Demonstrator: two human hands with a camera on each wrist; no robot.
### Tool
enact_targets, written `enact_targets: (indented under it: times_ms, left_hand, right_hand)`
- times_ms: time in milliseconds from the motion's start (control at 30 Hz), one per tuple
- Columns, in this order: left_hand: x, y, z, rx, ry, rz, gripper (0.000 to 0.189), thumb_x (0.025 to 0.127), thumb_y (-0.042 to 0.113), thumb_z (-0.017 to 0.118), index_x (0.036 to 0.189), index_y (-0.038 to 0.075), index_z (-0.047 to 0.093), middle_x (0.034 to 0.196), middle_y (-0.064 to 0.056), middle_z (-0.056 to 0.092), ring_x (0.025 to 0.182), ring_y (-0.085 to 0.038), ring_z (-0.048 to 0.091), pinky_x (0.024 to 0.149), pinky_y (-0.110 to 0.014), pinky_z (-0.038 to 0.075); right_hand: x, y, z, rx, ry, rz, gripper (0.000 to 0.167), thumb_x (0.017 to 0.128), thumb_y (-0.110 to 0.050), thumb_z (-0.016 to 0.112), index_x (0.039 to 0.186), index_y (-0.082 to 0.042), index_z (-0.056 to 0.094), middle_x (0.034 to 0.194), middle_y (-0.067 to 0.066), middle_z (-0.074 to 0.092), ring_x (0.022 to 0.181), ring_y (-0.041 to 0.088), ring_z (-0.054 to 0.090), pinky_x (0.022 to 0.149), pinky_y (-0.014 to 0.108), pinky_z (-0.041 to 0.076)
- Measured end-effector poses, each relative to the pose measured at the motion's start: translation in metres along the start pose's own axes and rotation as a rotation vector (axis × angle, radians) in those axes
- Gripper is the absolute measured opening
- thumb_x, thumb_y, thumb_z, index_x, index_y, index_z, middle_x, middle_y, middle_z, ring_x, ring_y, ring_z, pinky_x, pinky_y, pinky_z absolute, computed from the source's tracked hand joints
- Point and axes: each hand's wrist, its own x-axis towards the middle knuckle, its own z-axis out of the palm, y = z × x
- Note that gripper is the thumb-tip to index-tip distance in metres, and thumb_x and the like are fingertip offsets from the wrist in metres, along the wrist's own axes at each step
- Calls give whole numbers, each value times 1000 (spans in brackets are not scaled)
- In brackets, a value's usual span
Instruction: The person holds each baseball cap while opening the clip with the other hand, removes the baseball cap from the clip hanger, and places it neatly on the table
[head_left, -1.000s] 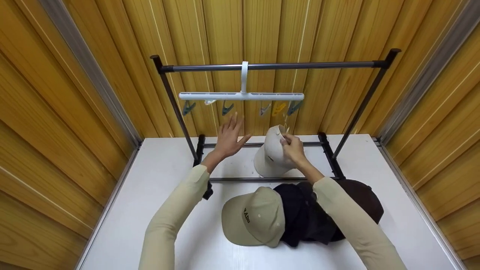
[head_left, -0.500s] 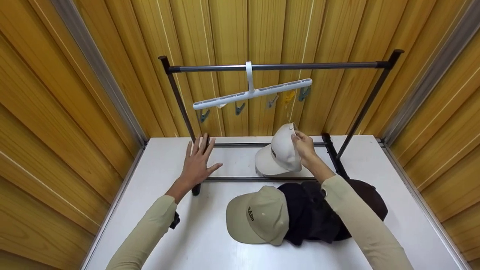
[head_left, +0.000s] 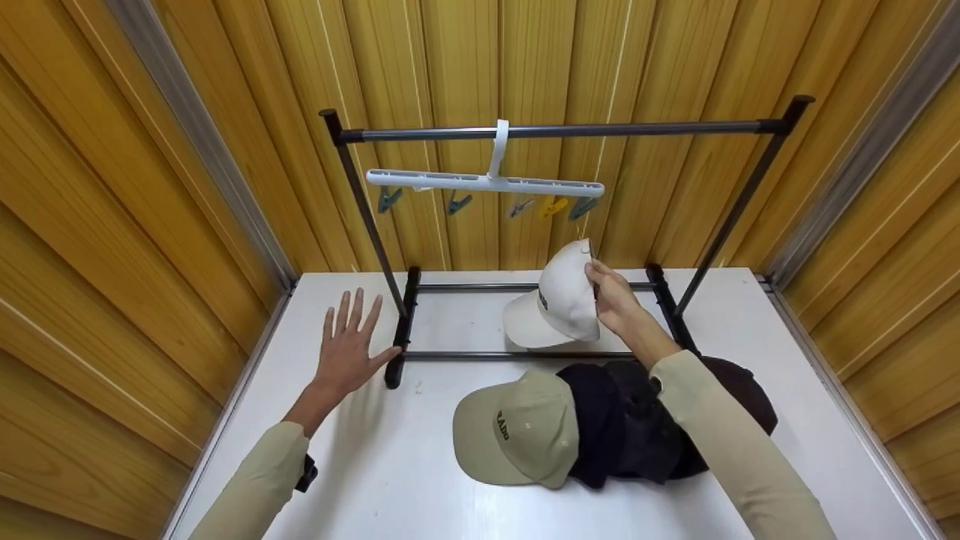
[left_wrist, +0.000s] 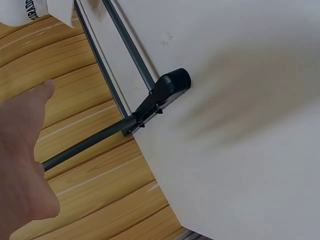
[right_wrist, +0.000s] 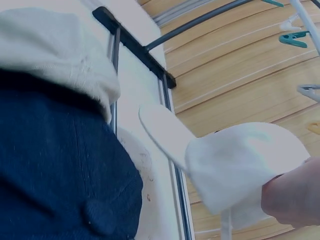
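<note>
My right hand [head_left: 615, 300] pinches a white baseball cap [head_left: 566, 296] by its back edge, thumb on the outside. The cap hangs over the rack's base with its brim toward the left; in the right wrist view its crown [right_wrist: 245, 155] shows beside my fingers. My left hand [head_left: 349, 356] is spread, fingers straight, just left of the rack's left foot [head_left: 403, 330], holding nothing. Above the cap, a white clip hanger [head_left: 450, 180] hangs slightly tilted from the rack's top bar [head_left: 630, 130]. Several small clips dangle from it, among them a yellow clip [head_left: 555, 206].
In front of the rack, a row of caps lies on the white table [head_left: 427, 517]: a beige cap [head_left: 536, 427] at the left, a navy cap [head_left: 596, 420] overlapping it, and a dark brown cap [head_left: 739, 394] at the right. Wood-panelled walls [head_left: 112, 247] enclose the back and sides.
My left hand has moved from under the hanger to the left and toward me. The hanger has swung, its tilt reversing. The white cap, still in my right hand, has turned more upright.
</note>
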Motion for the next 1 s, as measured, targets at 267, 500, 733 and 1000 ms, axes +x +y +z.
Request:
enact_targets:
  times_ms: [267,500,733,1000]
  left_hand:
    - [-25,-12,7,-3,-35,-21,92,83,56,68,154,16,26,162,-20,13,150,-40,9,118,-59,10]
    - [-34,-17,10,18,-75,-31,94,83,58,66,155,16,23,162,-20,10,150,-40,6,118,-59,8]
    - [-44,-24,7,-8,-72,-70,93,83,54,69,155,15,24,162,-21,11,150,-41,4,117,-60,6]
    - [-53,-26,3,-7,-95,-98,93,84,55,67,155,15,22,162,-22,10,149,-43,3,117,-61,5]
  right_hand:
    - [-8,-1,6,43,-42,-1,44,104,-21,40,147,-14,33,111,-10,52,107,5,47,92,21,38]
    - [-17,-7,11,59,-58,-9,49,104,-20,40,151,-14,28,112,-9,52,105,4,48,91,20,40]
    - [-23,-7,23,20,-95,-10,46,104,-22,41,148,-12,33,113,-8,52,107,5,49,90,21,42]
    - [-33,-3,44,32,-77,-35,24,103,-21,46,125,-16,53,99,-8,62,92,6,58,78,21,48]
